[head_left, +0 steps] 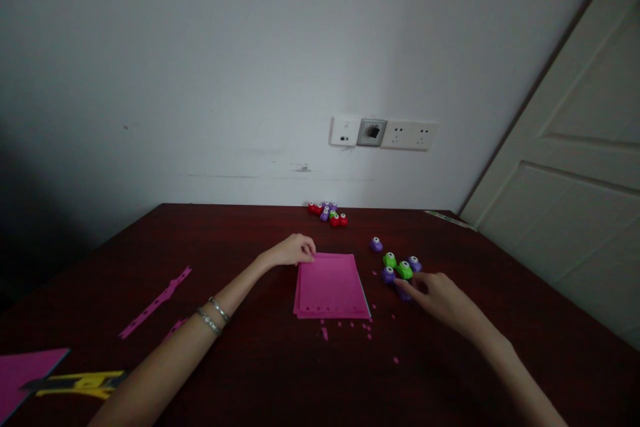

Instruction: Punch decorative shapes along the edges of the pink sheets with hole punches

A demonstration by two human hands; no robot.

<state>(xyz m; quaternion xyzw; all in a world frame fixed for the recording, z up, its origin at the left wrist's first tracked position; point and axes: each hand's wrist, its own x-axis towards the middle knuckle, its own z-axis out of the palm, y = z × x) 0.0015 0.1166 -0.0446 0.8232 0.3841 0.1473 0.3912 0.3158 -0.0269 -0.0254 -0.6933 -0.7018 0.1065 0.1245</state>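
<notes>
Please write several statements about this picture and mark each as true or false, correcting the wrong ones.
1. The left hand is at a corner of the pink sheets. True.
2. The yellow cutter lies beside the right hand. False: the right hand is at the purple and green figures, the yellow cutter far left.
3. Bracelets circle the left forearm. True.
4. The wall sockets are below the table. False: the wall sockets are above the table.
5. Small pink scraps lie near the pink sheets. True.

two silvery bracelets (209, 321), left forearm (245, 281)
</notes>
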